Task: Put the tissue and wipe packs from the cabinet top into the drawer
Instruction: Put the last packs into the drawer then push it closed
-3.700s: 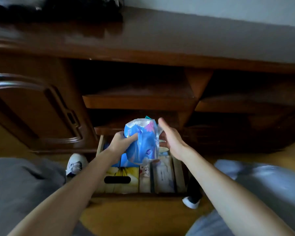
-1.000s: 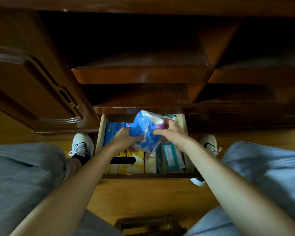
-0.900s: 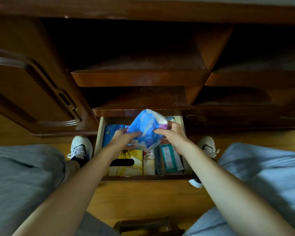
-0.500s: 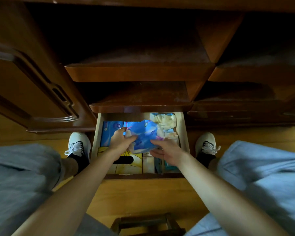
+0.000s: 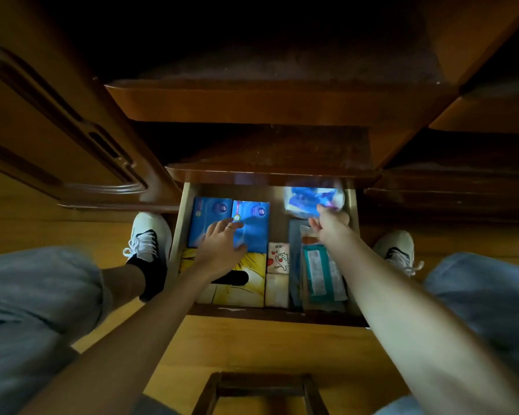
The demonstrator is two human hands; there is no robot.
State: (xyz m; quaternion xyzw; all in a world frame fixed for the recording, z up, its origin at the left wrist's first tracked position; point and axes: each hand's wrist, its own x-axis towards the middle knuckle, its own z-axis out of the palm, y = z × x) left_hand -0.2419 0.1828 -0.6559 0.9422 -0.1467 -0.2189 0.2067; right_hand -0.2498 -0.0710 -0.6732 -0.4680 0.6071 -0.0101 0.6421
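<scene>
The bottom drawer (image 5: 176,235) stands pulled out between my feet. My right hand (image 5: 329,227) grips a crinkled blue-and-white plastic pack (image 5: 310,197) by its near edge, at the drawer's back right corner; the pack is blurred. My left hand (image 5: 222,248) lies flat with straight fingers on a blue tissue pack (image 5: 253,223), next to a second blue pack (image 5: 209,220). Nearer me in the drawer are a yellow tissue box (image 5: 249,290), a small cartoon-cat pack (image 5: 278,259) and a teal wipe pack (image 5: 321,278). The cabinet top is out of view.
A cabinet door (image 5: 57,130) hangs open at the left. Dark wooden shelves (image 5: 267,100) jut out above the drawer's back. My white shoes (image 5: 149,235) flank the drawer on the wooden floor. A small wooden stool frame (image 5: 261,390) sits close below me.
Both hands held the crinkled blue pack over the drawer's middle. Now the right hand alone has carried it to the back right corner, and the left hand has dropped flat onto the blue packs.
</scene>
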